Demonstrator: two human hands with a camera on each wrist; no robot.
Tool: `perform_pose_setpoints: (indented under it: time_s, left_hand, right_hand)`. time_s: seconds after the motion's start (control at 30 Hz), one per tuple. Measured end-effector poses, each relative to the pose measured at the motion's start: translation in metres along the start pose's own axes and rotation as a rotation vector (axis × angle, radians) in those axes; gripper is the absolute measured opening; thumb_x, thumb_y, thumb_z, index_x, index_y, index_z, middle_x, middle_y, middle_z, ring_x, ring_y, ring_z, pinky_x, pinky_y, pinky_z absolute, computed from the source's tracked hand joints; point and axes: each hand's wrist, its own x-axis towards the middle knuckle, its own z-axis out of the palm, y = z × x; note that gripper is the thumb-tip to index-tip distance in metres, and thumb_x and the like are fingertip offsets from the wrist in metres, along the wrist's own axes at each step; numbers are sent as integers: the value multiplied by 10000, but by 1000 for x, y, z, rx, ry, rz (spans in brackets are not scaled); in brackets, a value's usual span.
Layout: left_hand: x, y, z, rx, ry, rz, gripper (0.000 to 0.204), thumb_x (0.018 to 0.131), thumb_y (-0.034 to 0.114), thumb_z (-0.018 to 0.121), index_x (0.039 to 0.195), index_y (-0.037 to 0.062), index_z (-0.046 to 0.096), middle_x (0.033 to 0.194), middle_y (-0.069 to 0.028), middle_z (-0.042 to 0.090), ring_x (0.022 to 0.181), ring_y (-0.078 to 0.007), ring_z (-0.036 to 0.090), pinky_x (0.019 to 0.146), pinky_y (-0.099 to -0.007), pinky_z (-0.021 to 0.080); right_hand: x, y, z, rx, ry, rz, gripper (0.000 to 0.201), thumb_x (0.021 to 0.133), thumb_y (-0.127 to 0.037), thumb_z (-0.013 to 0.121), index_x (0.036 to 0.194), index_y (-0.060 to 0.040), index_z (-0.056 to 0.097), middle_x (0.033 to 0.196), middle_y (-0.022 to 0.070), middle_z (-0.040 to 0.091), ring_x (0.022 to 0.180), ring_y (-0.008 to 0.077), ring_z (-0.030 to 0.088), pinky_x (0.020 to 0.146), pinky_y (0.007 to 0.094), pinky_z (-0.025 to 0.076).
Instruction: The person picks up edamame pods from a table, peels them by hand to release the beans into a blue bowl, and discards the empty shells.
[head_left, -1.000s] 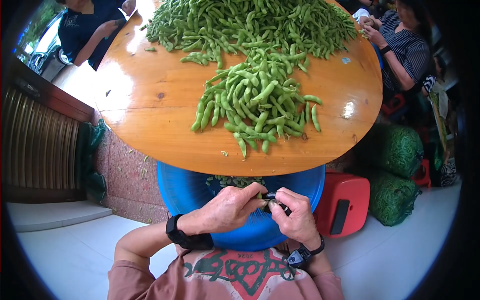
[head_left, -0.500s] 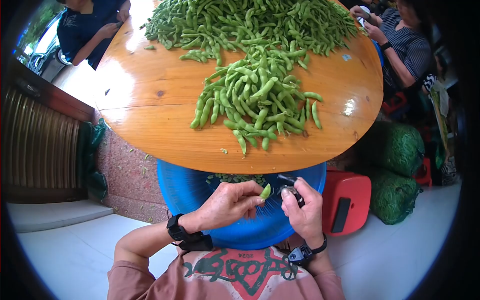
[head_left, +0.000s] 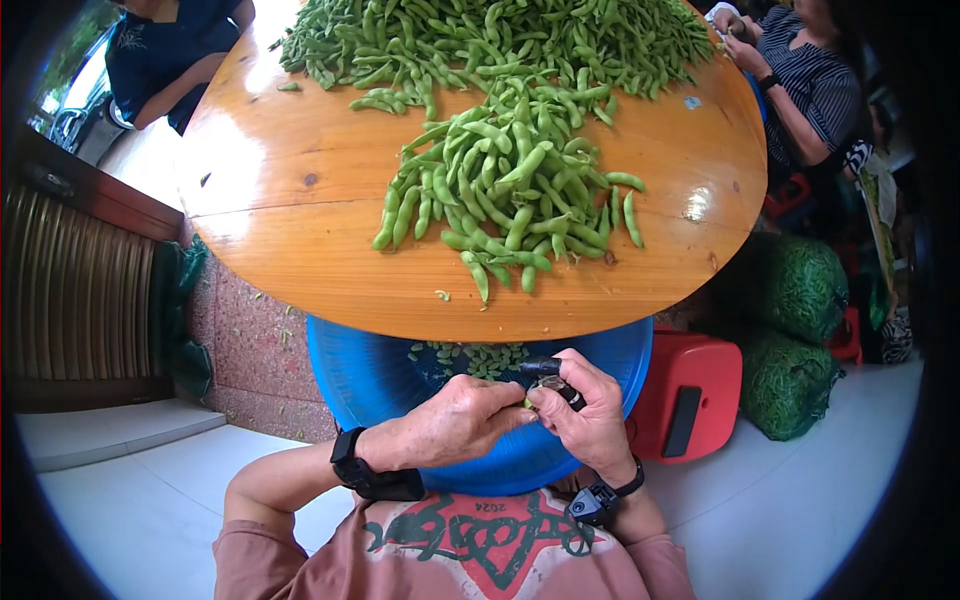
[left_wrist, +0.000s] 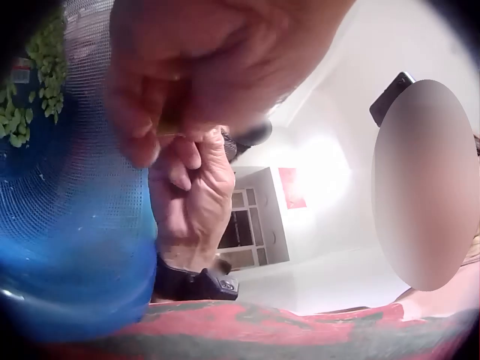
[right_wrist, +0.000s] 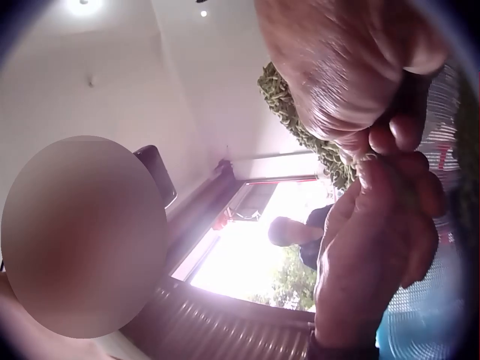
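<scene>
Two hands meet over a blue basket [head_left: 380, 385]: the left hand [head_left: 455, 420] pinches a soybean pod [head_left: 527, 403], the right hand [head_left: 585, 415] grips small scissors [head_left: 552, 380]. Blades this close could nick fingers, or the pod may slip.

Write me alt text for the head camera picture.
A person's left hand and right hand meet over a blue basket, pinching a green pod; the right also holds a small dark tool. Above, a round wooden table bears heaped pods.
</scene>
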Motion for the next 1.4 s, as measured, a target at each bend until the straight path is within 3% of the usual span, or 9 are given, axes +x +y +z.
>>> perform_pose_setpoints:
  time_s: [0.07, 0.13, 0.23, 0.47, 0.53, 0.73, 1.07, 1.13, 1.4]
  left_hand:
    - [1, 6, -6, -48, -20, -13, 236, 996, 196, 645, 1006, -38, 666, 707, -104, 626, 603, -123, 615, 530, -322, 471]
    - [3, 14, -14, -380, -211, -356, 270, 1041, 220, 571, 1023, -24, 686, 771, -65, 661, 619, -108, 619, 557, -290, 486]
    - [0, 10, -16, -735, -222, -479, 387, 1077, 341, 482, 989, 40, 709, 762, -6, 636, 589, -73, 593, 533, -251, 450]
    - [2, 10, -21, -663, -315, -512, 394, 1081, 358, 468, 1036, 32, 683, 782, -11, 645, 607, -74, 599, 557, -235, 463]
    - [1, 1, -15, -596, -276, -488, 409, 1086, 369, 449, 1046, 13, 647, 771, -30, 638, 616, -94, 602, 578, -260, 480]
    - [-3, -7, 4, -490, -171, -328, 361, 1102, 319, 399, 1050, -1, 556, 736, -62, 599, 673, -143, 596, 633, -307, 492]
    - [3, -15, 18, -685, -79, -422, 362, 1068, 348, 393, 1026, 15, 527, 737, -22, 511, 639, -105, 462, 573, -273, 407]
    - [6, -8, 15, -748, -61, -523, 262, 1032, 218, 390, 1020, 6, 544, 747, -33, 522, 688, -116, 502, 616, -273, 420]
    - [12, -9, 13, -759, -152, -532, 250, 1000, 201, 405, 1039, 16, 569, 740, 0, 488, 659, -89, 437, 580, -253, 383]
  right_hand:
    - [-1, -6, 0, 26, 1, 6, 102, 902, -27, 716, 949, 34, 649, 833, 43, 565, 637, 103, 563, 539, 255, 451]
    - [-2, -13, -2, 152, -36, 91, 94, 911, -18, 702, 957, 43, 647, 838, 50, 572, 621, 101, 586, 521, 257, 464]
    - [-3, -9, -1, 155, -49, -31, 76, 923, -2, 679, 962, 52, 643, 841, 53, 570, 608, 99, 603, 504, 251, 472]
    - [-5, -13, 3, 132, -33, 56, 81, 896, 64, 634, 976, 50, 640, 836, 59, 574, 607, 102, 605, 516, 268, 482]
    - [-7, -12, 9, -136, 58, -92, 154, 851, 84, 636, 998, 37, 638, 823, 84, 571, 618, 167, 617, 530, 302, 488]
    - [-2, -14, 21, -409, 139, -312, 189, 817, 91, 634, 987, 14, 608, 838, 131, 554, 701, 315, 617, 584, 378, 508]
    - [4, -2, 21, -455, 168, -304, 186, 827, 87, 631, 1004, 30, 622, 882, 151, 592, 741, 330, 625, 649, 383, 508]
    - [5, -3, 16, -470, 180, -294, 162, 834, 92, 636, 963, 20, 571, 892, 161, 557, 737, 362, 608, 634, 421, 503]
    - [2, 1, 6, -393, 196, -190, 125, 846, 66, 643, 926, 25, 555, 826, 158, 550, 704, 366, 584, 629, 405, 483]
